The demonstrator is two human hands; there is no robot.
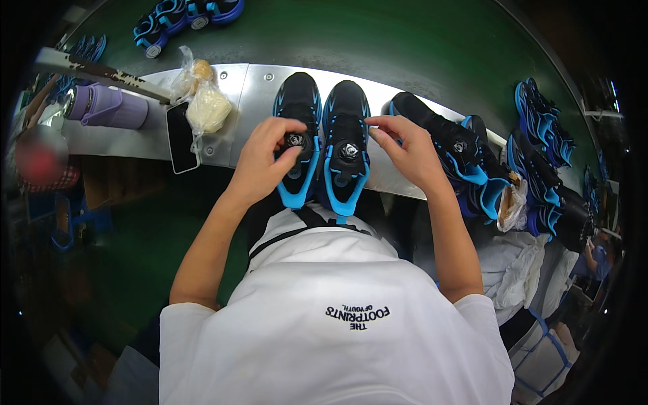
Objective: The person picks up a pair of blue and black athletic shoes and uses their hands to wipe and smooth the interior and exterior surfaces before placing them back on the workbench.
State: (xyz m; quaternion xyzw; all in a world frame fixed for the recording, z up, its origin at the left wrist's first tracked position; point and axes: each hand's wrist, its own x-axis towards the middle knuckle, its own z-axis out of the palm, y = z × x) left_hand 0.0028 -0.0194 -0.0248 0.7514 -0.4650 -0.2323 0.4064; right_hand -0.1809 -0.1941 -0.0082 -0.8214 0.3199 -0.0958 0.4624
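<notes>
Two black-and-blue sneakers stand side by side in front of me, toes pointing away, each with a round lacing dial on its tongue. My left hand is at the left shoe, its thumb and index finger on either side of the lacing dial. Beside the right shoe's outer edge is my right hand. Its thumb and index finger point toward the upper, slightly apart, and nothing shows between them. The other fingers of both hands are curled and partly hidden.
More such sneakers lie to the right, and others stand on the green surface at the back. On the metal ledge at left are a purple bottle, a phone and bagged food. A worn bar crosses there.
</notes>
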